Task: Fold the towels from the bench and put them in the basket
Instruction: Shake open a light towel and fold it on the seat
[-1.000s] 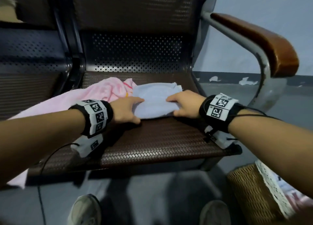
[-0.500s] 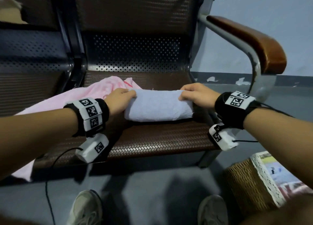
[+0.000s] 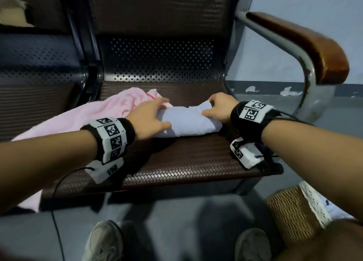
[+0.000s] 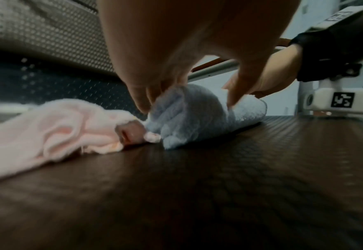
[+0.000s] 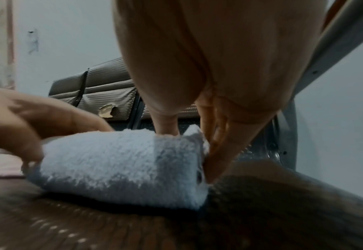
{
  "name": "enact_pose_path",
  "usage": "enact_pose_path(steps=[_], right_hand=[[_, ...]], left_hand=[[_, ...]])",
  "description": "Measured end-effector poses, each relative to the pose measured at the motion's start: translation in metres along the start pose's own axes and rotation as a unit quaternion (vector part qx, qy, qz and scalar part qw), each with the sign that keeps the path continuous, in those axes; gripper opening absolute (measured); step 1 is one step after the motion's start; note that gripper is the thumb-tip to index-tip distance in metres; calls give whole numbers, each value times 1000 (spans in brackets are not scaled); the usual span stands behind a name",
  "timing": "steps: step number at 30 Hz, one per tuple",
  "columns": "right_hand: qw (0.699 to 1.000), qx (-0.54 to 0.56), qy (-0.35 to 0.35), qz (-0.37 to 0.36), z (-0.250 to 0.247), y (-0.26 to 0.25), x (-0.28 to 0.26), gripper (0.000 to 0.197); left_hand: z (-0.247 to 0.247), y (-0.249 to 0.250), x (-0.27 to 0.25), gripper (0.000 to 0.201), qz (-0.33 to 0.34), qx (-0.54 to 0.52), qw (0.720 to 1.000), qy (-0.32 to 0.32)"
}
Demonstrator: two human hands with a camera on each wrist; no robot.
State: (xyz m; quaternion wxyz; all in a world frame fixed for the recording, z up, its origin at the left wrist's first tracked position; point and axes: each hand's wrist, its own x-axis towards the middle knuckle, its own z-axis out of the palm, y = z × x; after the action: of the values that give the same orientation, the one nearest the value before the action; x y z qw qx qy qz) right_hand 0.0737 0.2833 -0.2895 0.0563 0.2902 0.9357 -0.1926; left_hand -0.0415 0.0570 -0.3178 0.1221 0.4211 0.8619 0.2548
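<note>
The soft, light pale-blue terry towel [image 3: 188, 121], folded thick on the brown woven bench seat [image 3: 188, 162], looks likely to spring open unless clamped across its layers: the left hand [image 3: 146, 121] grips its left end, the right hand [image 3: 220, 107] pinches its right end.

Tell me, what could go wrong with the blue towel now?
1. The blue towel is a loose bundle held at both ends by the left hand and the right hand; lifted carelessly, it may unfold.
2. The pink towel touches its left end and could get dragged along.
3. The basket sits low on the floor to the right, so the bundle might sag or drop on the way.
</note>
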Motion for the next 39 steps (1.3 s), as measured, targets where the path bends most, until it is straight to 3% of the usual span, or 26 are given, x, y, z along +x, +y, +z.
enact_pose_path(steps=[2, 3, 5, 7, 9, 11, 14, 17, 19, 22, 25, 28, 30, 31, 34, 39], right_hand=[[999, -41, 27, -21, -2, -8, -3, 45], [996, -58, 41, -57, -4, -13, -5, 47], [983, -65, 37, -164, -4, -26, -11, 48], [972, -50, -22, -230, 0, -38, -19, 47], [970, -62, -77, -220, 7, -41, -26, 64], [975, -57, -80, -200, 7, -36, -29, 76], [982, 6, -33, -185, -8, -22, -31, 66], [973, 161, -24, -163, -26, -9, -49, 70], [957, 239, -27, -161, -36, -2, -69, 67], [940, 305, -10, -154, -54, 15, -100, 46], [920, 371, 47, -118, -81, 43, -135, 34], [894, 431, 90, -78, -103, 82, -180, 36], [873, 469, 121, -50, -111, 114, -214, 42], [860, 490, 137, -33, -113, 132, -232, 45], [815, 537, 209, 55, -107, 190, -276, 50], [718, 583, 292, 243, -59, 283, -338, 39]], left_hand=[[8, -5, -2, 83, -11, 19, 996, -87], [12, -6, -3, 79, -11, 33, 994, -99], [15, -7, -1, 72, -7, 52, 995, -79], [10, -6, 3, 62, -7, 47, 997, -54], [2, -3, 5, 55, -6, 11, 999, -38], [-6, 6, 5, 49, 8, -45, 999, 1], [-19, 28, 4, 45, 20, -179, 981, 76], [-36, 61, 9, 32, 29, -263, 956, 125], [-46, 90, 10, 27, 61, -275, 952, 122], [-50, 144, 7, 23, 121, -282, 947, 96], [-41, 203, 1, 42, 171, -315, 930, 83], [-19, 256, -7, 80, 183, -360, 914, 43], [3, 291, -17, 90, 189, -378, 906, -15], [18, 308, -21, 82, 192, -391, 898, -60], [76, 355, -31, 32, 225, -394, 866, -208], [187, 424, -46, 34, 155, -300, 884, -323]])
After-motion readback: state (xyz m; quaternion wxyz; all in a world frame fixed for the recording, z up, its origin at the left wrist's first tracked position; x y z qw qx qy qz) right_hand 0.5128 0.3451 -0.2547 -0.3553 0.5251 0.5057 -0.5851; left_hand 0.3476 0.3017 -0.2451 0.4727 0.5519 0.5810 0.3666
